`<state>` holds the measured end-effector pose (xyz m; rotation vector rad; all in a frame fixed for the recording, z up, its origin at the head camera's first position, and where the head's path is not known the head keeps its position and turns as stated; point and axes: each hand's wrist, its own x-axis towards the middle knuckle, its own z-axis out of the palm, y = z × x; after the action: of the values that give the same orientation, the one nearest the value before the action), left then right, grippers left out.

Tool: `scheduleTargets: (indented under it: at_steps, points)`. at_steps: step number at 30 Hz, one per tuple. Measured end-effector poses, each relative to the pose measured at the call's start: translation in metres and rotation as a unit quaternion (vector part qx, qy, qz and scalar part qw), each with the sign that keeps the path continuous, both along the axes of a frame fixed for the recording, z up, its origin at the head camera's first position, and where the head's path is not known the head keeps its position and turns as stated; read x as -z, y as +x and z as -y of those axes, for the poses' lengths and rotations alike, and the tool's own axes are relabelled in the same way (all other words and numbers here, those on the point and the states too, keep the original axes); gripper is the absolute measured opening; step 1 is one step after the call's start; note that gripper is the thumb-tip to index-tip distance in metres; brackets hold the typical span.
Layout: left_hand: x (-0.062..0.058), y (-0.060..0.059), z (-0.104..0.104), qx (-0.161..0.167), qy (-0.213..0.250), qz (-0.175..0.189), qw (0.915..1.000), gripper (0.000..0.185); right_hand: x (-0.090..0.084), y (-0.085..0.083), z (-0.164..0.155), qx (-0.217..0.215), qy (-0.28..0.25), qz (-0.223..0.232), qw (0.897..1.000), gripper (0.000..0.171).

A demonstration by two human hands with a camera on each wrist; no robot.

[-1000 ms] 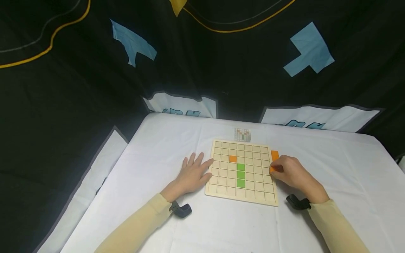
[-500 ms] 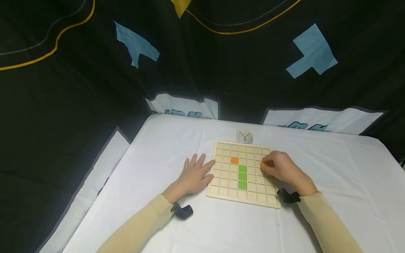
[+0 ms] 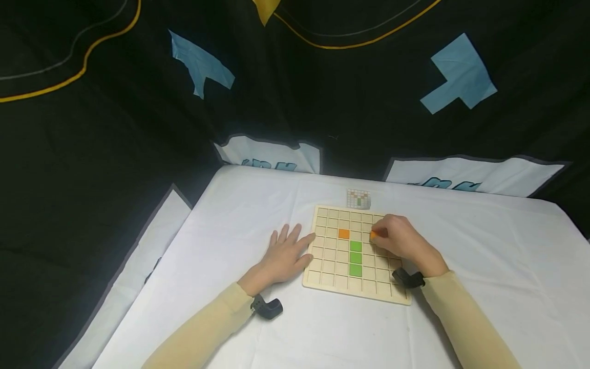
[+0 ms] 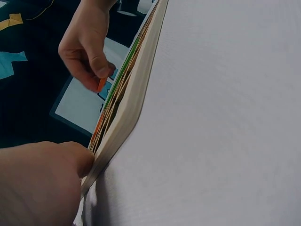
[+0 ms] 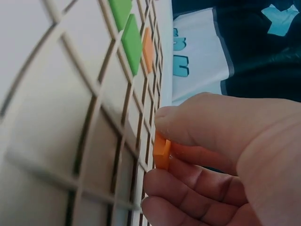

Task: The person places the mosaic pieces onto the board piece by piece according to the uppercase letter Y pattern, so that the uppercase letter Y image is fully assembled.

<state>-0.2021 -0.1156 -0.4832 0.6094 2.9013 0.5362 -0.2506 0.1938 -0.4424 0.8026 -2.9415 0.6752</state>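
Note:
A square wooden grid board point(image 3: 327, 279) lies on the white table. Three green tiles point(image 3: 355, 258) form a column in it, with one orange tile point(image 3: 343, 234) up and left of them. My left hand point(image 3: 281, 260) lies with spread fingers at the board's left edge, thumb and index finger touching it. Over the board's right part, my right hand point(image 3: 402, 240) pinches an orange tile point(image 5: 161, 153) between thumb and fingers. A second orange edge shows right behind that tile in the right wrist view; whether it is another tile I cannot tell.
A small card point(image 3: 358, 199) with a printed coloured grid lies just beyond the board's far edge. The white-covered table point(image 3: 322, 333) extends around the board. Dark cloth point(image 3: 295, 92) with blue patches hangs behind it.
My right hand has moved left from beside the board's right edge to over the grid, carrying orange. The orange seen beside the board earlier no longer shows there. My left hand stays put.

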Motion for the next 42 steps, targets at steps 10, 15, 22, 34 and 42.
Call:
scheduleTargets:
  at_steps: [10,15,22,34,42]
  points:
    - [0.000,0.000,0.000,-0.002,-0.002,0.004,1.0000,0.057,-0.004,-0.018,0.032,-0.022,-0.019,0.019,0.999,0.012]
    - [0.000,0.000,0.001,-0.002,-0.002,0.002,1.0000,0.056,-0.005,-0.028,0.052,-0.041,-0.027,0.020,0.999,0.026]
    - [0.000,-0.001,0.000,0.003,-0.005,0.004,1.0000,0.056,-0.006,-0.037,0.075,-0.038,-0.016,0.036,0.999,0.018]
    - [-0.001,-0.001,0.001,0.004,-0.008,0.003,1.0000,0.057,0.007,-0.048,0.090,-0.035,0.000,0.053,0.998,0.019]
    - [-0.001,-0.001,0.000,0.002,-0.007,0.005,1.0000,0.057,0.009,-0.051,0.093,-0.022,0.009,0.071,0.997,0.021]
